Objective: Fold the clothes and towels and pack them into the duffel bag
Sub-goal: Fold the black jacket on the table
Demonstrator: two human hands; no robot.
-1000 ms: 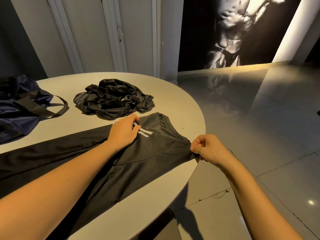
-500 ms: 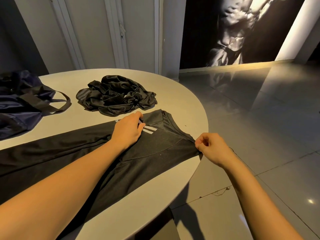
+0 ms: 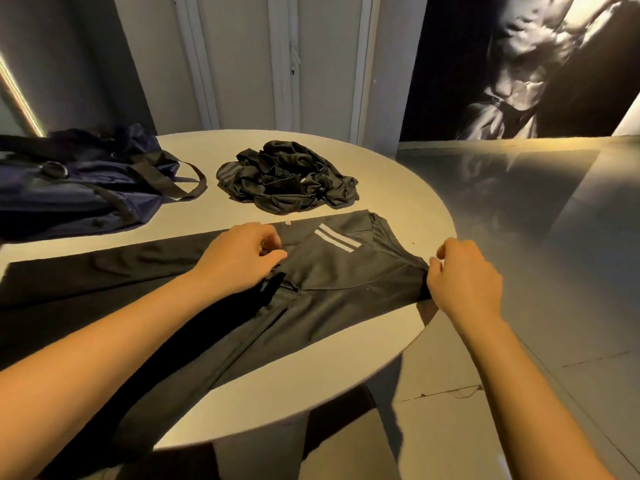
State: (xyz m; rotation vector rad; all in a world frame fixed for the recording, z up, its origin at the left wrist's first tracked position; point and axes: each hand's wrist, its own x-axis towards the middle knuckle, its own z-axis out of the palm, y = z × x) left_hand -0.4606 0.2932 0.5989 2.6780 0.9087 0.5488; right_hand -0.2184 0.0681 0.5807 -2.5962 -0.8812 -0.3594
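1. Fingers (image 3: 272,237) of the left hand (image 3: 239,261) are curled, thumb against forefinger, and pinch a bit of cloth on the trousers (image 3: 346,282) just left of the stripes. On my feed the right hand (image 3: 464,282) has its fingers (image 3: 446,249) curled as well. They nip the waist corner of the trousers right at the table's right rim.
2. I see the floor (image 3: 536,237) on the right, glossy grey tiles with a warm band of light across them.
3. I make out the table (image 3: 388,199) as round and pale. It carries every piece of cloth in view.
4. I read the trousers as dark and spread flat across the near half of the table. The waist is at the right between the two hands. One leg runs off to the left and the other runs down towards the lower left edge of the view.
5. I see the bag (image 3: 79,195) at the far left of the table, navy and slumped, well apart from both hands.
6. I see the pile (image 3: 287,183) of crumpled black clothing beyond the trousers, just right of the bag and apart from it.
7. I can see a black strap (image 3: 195,183) of the bag looping out flat on the table towards the pile.
8. I count two white stripes (image 3: 334,237), slanted, on the trousers near the waist between the hands.
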